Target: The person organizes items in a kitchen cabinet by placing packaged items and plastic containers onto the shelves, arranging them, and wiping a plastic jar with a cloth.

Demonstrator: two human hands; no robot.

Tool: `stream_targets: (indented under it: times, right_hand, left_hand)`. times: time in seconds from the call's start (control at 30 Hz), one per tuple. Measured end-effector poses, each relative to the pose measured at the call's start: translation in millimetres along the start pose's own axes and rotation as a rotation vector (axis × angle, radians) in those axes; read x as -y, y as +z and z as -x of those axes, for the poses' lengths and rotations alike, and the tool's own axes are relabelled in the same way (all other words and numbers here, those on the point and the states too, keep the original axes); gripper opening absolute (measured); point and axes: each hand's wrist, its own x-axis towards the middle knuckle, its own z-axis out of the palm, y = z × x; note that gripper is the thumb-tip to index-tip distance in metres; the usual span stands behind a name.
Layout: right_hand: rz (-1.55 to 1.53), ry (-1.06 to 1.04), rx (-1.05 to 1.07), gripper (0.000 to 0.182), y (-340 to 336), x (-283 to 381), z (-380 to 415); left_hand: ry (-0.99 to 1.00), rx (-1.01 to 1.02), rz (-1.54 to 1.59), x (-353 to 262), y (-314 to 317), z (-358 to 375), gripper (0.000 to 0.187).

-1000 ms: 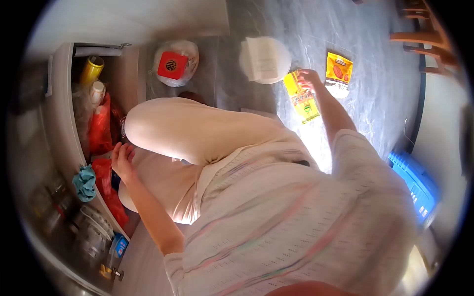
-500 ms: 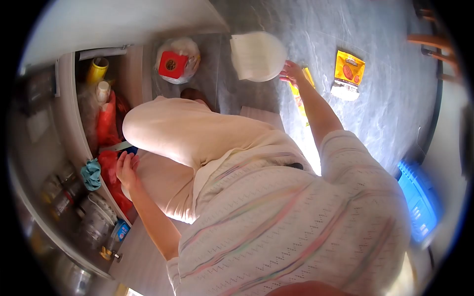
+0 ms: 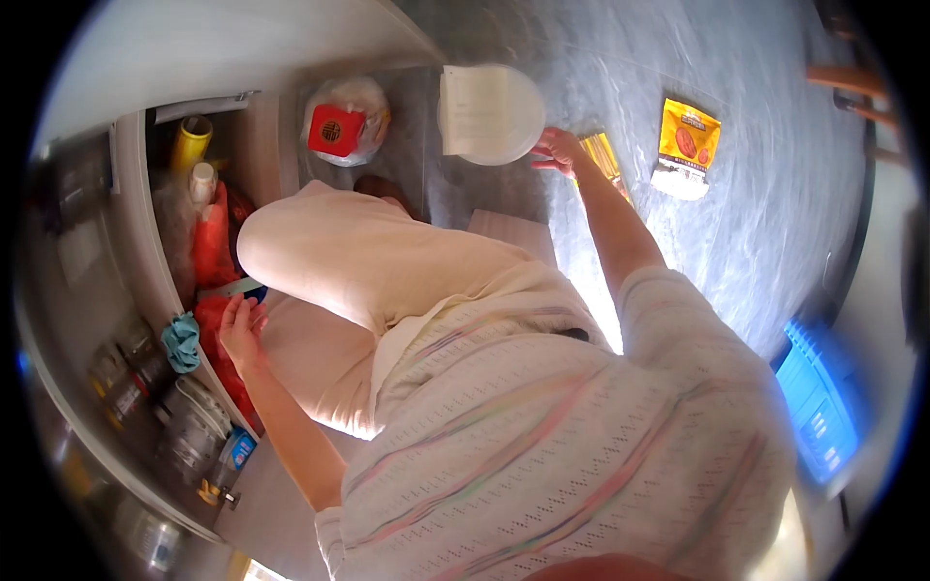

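Note:
My right hand [image 3: 558, 152] reaches out over the grey floor, its fingers stretched and apart. Its fingertips are right at the edge of a round, whitish, translucent tub or lid [image 3: 518, 116]. Across the left half of that round thing lies a pale rectangular sheet or booklet [image 3: 473, 109]. Partly behind my right wrist is a yellow packet [image 3: 603, 155]. On the other side, my left hand [image 3: 242, 327] hovers with loosely bent, parted fingers and nothing in it. It is beside an open drawer, close to a red plastic bag [image 3: 213, 324].
A yellow-and-white snack bag [image 3: 686, 145] lies farther right on the floor. Near the drawer, a red square box [image 3: 335, 130] rests on a clear plastic bag. The drawer also holds a yellow cylinder [image 3: 192, 143]; a teal cloth [image 3: 181, 342] hangs at its edge. A blue basket [image 3: 821, 402] stands right.
My right hand has shifted slightly left, and the round thing with the pale sheet has moved left and turned a little. My left hand stays near the drawer.

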Motion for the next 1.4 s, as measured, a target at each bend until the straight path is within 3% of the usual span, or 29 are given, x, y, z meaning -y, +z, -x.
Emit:
stream_targets:
  times: [0.43, 0.6, 0.73, 0.83, 1.13, 1.33, 1.37, 1.4]
  right_hand:
    - [0.014, -0.068, 0.064, 0.022, 11, 17, 13]
    - [0.053, -0.131, 0.120, 0.025, 12, 25, 41]
    - [0.095, -0.131, 0.094, 0.024, 14, 35, 93]
    - [0.155, -0.136, 0.084, 0.022, 48, 68, 142]
    - [0.271, -0.313, 0.120, 0.022, 152, 106, 212]
    - [0.372, -0.390, 0.252, 0.029, 261, 125, 249]
    - [0.371, -0.397, 0.287, 0.030, 280, 129, 252]
    - [0.371, -0.404, 0.321, 0.032, 300, 133, 255]
  left_hand:
    - [-0.074, 0.002, -0.052, 13, -1, 1, 0.034]
    - [0.053, -0.013, -0.030, 31, 4, 2, 0.029]
    - [-0.102, 0.025, 0.088, 40, 0, -5, 0.025]
    - [-0.068, 0.045, 0.013, 36, 6, -7, 0.024]
    - [0.071, 0.091, 0.246, 38, -8, -52, 0.025]
    - [0.238, 0.122, 0.217, 17, -26, -65, 0.023]
    - [0.412, 0.075, 0.225, 24, -21, -72, 0.023]
    - [0.453, 0.088, 0.089, 31, -17, -78, 0.023]
